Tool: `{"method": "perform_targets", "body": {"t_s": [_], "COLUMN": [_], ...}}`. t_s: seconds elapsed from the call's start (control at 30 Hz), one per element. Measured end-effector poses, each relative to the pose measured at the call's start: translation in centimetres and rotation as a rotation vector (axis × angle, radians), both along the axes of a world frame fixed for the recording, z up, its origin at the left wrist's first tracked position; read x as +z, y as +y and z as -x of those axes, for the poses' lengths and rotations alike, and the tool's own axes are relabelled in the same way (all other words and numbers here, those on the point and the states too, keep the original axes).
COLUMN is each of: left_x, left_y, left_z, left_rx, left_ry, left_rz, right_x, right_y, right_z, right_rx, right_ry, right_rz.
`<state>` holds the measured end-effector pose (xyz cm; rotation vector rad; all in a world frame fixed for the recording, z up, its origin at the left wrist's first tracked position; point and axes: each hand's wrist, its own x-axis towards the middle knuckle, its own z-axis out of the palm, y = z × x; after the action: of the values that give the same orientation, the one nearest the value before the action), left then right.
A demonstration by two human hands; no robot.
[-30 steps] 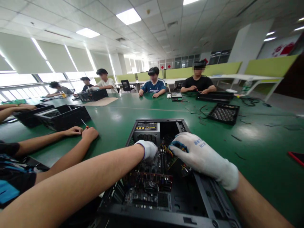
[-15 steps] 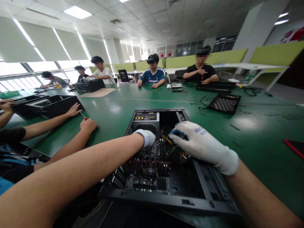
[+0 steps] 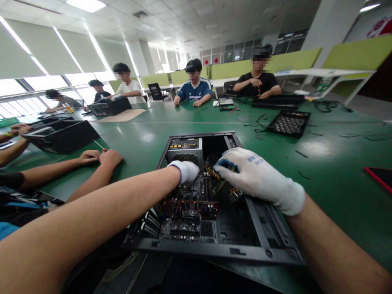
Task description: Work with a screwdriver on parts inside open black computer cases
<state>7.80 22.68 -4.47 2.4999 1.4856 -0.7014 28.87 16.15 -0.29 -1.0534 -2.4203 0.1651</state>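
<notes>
An open computer case (image 3: 211, 248) lies on its side in front of me, with a motherboard (image 3: 180, 228) inside. At its far left corner sits a power supply (image 3: 184, 145). My left hand (image 3: 189, 172), in a white glove, reaches down beside the power supply over the upper part of the board; its fingertips are hidden. A white glove with blue fingers covers my right hand (image 3: 245, 169), its fingers curled closed on a power cable (image 3: 212, 173) of yellow, red and black wires. Below that hand a green circuit board strip (image 3: 218, 187) shows. A red card (image 3: 192, 205) crosses the motherboard.
On the green table (image 3: 143, 141), a co-worker's hands (image 3: 110, 158) at left hold a screwdriver (image 3: 99, 145) near another case (image 3: 65, 136). Several people sit across the table. A black panel (image 3: 289, 123), loose cables (image 3: 330, 106) and a red-edged item (image 3: 379, 179) lie to the right.
The view has tilted and shifted slightly, so the case appears a little higher and further left. My hands keep nearly the same places in it. At left, the co-worker's hands have come together.
</notes>
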Motion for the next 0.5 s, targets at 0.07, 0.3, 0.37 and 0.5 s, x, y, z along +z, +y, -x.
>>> {"method": "perform_targets", "body": {"t_s": [0.07, 0.3, 0.37, 0.5], "left_x": [-0.09, 0.25, 0.46, 0.58], "left_y": [0.04, -0.18, -0.35, -0.43], "left_z": [-0.01, -0.19, -0.26, -0.3], "left_rx": [-0.021, -0.052, -0.052, -0.064], "left_ry": [0.046, 0.126, 0.137, 0.124], "left_rz": [0.003, 0.003, 0.006, 0.005], "right_x": [-0.05, -0.17, -0.15, -0.08], "right_y": [0.01, -0.04, -0.05, -0.01], "right_z": [-0.06, -0.11, -0.09, -0.02], "right_rx": [0.001, -0.001, -0.001, -0.002], "right_ry": [0.0, -0.002, -0.002, -0.006], "right_rz": [-0.004, -0.008, -0.01, -0.006]}}
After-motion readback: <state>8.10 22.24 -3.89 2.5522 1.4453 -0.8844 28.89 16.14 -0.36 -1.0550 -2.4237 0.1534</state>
